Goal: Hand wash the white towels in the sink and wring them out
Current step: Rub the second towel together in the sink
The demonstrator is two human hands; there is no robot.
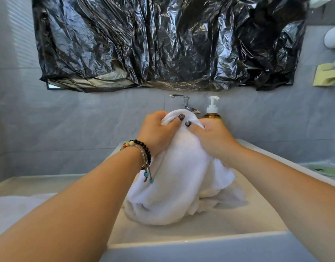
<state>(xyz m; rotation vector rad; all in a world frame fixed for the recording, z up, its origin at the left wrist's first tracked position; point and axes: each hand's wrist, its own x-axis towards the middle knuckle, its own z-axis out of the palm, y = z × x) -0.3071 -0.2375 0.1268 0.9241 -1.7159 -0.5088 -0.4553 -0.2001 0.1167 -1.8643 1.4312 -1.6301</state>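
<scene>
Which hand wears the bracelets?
The left hand: beaded bracelets circle its wrist. The right hand has a bare wrist. Both grip the white towel.

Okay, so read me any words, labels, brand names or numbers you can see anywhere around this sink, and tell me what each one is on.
No text is readable.
Pump bottle behind the hands: no label shows; its lower part is hidden.
Green item at the right edge: a small dark mark, too blurred to read.
Yellow-green holder on the wall: no print visible.
Black plastic sheet, faucet, white towel: no markings.
</scene>
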